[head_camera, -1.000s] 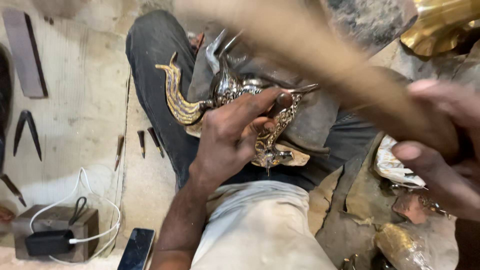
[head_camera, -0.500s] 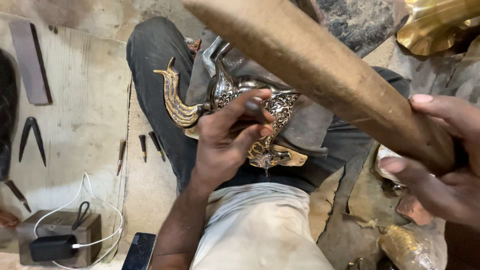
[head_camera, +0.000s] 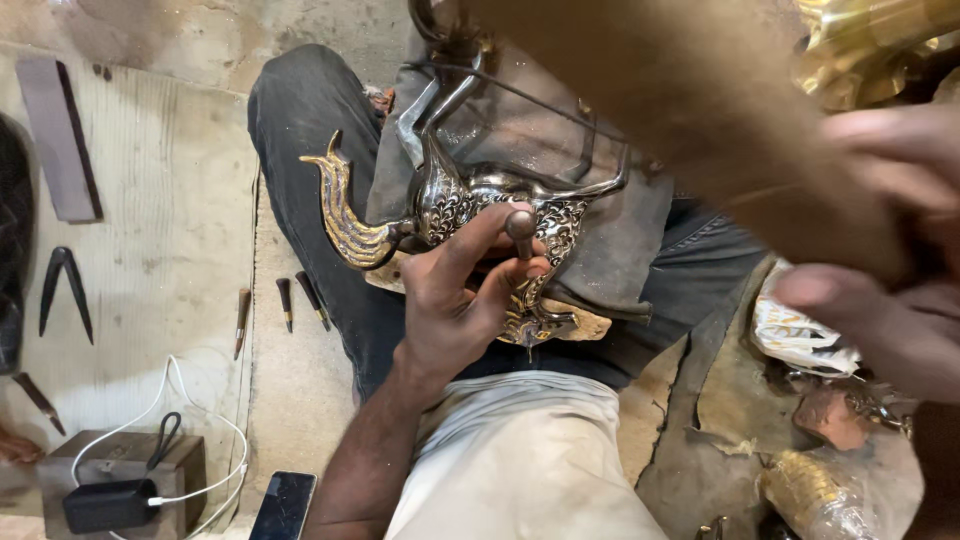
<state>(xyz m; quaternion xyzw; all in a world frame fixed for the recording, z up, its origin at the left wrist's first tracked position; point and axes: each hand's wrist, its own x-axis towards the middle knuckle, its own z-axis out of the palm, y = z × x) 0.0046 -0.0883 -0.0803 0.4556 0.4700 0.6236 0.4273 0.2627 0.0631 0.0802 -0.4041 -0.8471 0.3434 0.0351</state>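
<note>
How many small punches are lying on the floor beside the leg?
3: one furthest from the leg on the mat edge, one in the middle, one closest to the leg. More may be hidden under the leg.

The bird (head_camera: 470, 200) is glossy metal, silver with a golden tail and fine engraved patterns. The punch (head_camera: 521, 232) looks like dull dark metal, and the mallet (head_camera: 700, 110) is matt brown wood. The cloth (head_camera: 600, 230) is grey and rough; the floor (head_camera: 170, 220) is matt, dusty stone.
</note>
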